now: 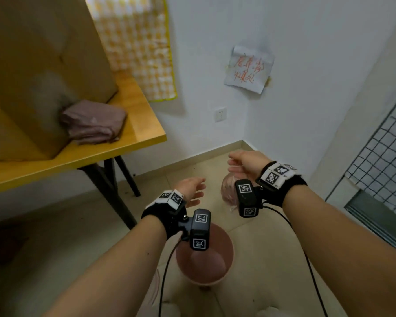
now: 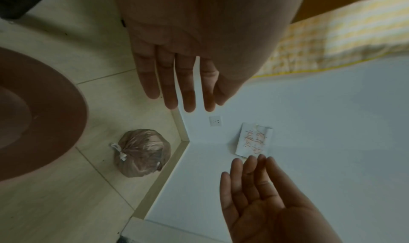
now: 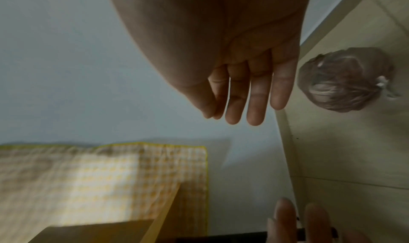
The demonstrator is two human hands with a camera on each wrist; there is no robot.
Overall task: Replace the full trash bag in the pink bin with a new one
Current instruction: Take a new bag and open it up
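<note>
Standing in a white-walled corner on pale floor tiles (image 1: 256, 248). Pink bin (image 1: 205, 264) sitting bare and unlined on the floor, below the hands. Tied full trash bag (image 2: 141, 153) lying beyond the bin, near the corner skirting. Left hand (image 1: 191, 191) and right hand (image 1: 246, 164) hovering above the bin with fingers spread straight, holding nothing. Left of the bin: yellow table (image 1: 114, 154) carrying a cardboard box (image 1: 39, 72) and folded pink cloth (image 1: 93, 122). Handwritten paper note (image 1: 248, 68) and socket (image 1: 220, 114) showing on the wall beyond the bin.
</note>
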